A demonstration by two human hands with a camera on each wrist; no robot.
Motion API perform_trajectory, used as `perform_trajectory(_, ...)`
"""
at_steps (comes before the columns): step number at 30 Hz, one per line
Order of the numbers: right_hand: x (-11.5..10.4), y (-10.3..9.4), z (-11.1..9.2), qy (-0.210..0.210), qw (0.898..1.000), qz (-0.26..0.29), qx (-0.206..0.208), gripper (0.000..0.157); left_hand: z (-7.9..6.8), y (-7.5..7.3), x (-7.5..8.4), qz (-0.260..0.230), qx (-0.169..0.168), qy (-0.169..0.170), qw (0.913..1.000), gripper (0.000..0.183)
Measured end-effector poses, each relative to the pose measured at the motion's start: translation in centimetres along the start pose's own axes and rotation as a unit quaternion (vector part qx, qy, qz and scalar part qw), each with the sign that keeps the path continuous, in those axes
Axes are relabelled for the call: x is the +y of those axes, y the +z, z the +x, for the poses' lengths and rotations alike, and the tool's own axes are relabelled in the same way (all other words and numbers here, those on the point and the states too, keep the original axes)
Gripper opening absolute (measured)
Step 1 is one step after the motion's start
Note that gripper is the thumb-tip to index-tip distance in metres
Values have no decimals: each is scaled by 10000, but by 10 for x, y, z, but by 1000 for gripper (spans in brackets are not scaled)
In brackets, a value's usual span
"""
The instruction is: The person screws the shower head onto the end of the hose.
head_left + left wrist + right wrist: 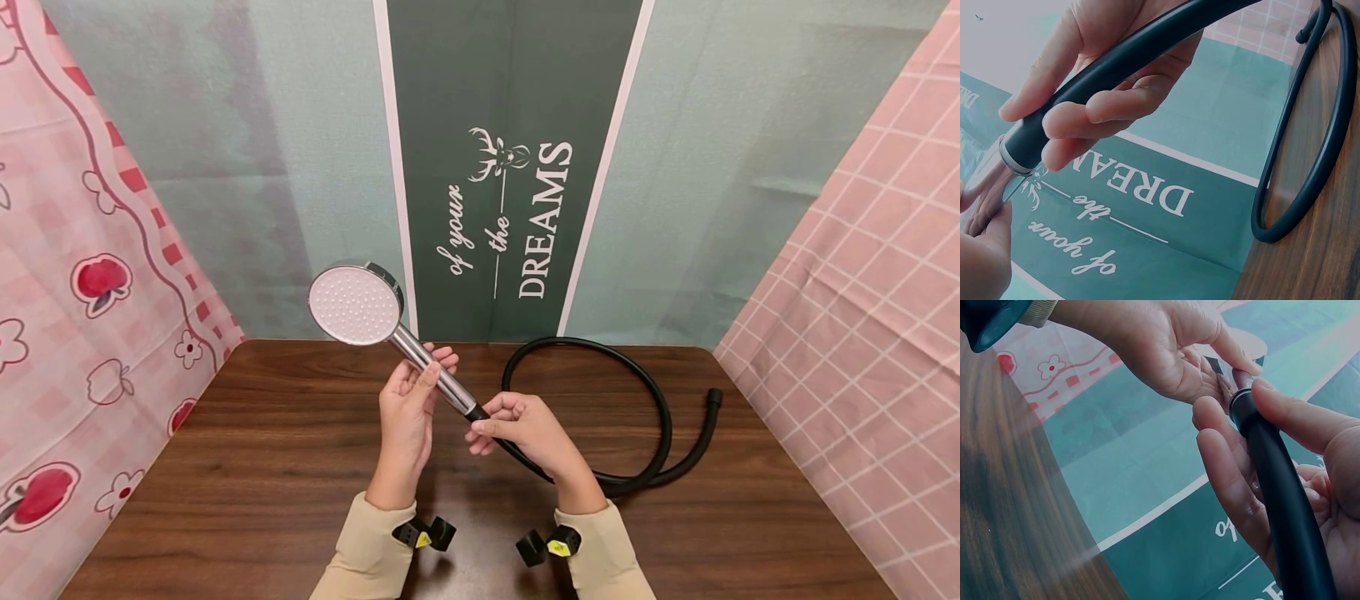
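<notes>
A chrome shower head [356,305] with a round white spray face is held up above the table, tilted with its face to the upper left. My left hand [408,400] grips its shiny handle [442,379], thumb across the front. At the handle's lower end, my right hand [521,425] pinches the black end of the shower hose [1025,140] between thumb and fingers. Hose end and handle meet there, a pale ring showing at the joint in the left wrist view. In the right wrist view the hose [1288,512] runs down across the right palm.
The rest of the black hose [663,417] loops over the wooden table [262,475] to the right, its free end [715,398] pointing away. Behind hangs a green cloth [517,83] with lettering. Pink patterned cloths [862,292] flank both sides.
</notes>
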State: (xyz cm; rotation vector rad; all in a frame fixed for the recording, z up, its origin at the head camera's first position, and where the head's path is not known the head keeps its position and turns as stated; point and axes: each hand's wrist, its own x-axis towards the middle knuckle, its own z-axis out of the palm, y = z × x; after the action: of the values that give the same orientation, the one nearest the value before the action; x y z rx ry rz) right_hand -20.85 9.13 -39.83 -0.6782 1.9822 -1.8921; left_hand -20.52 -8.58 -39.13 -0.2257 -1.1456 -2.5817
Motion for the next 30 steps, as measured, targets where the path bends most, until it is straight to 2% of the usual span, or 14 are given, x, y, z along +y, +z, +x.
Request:
perform_trajectory(20,1,-1,0,-16,10000,-21,-65,30,0,1,0,-12,-9,23,10000,21)
perform_trajectory(27,0,0,0,-12,9999,61,-99,25,-1,1,1,9,-25,24,10000,26)
perform_trajectory(30,1,0,0,-34,9999,79,-125,30,-1,0,0,6,-32,24,10000,22)
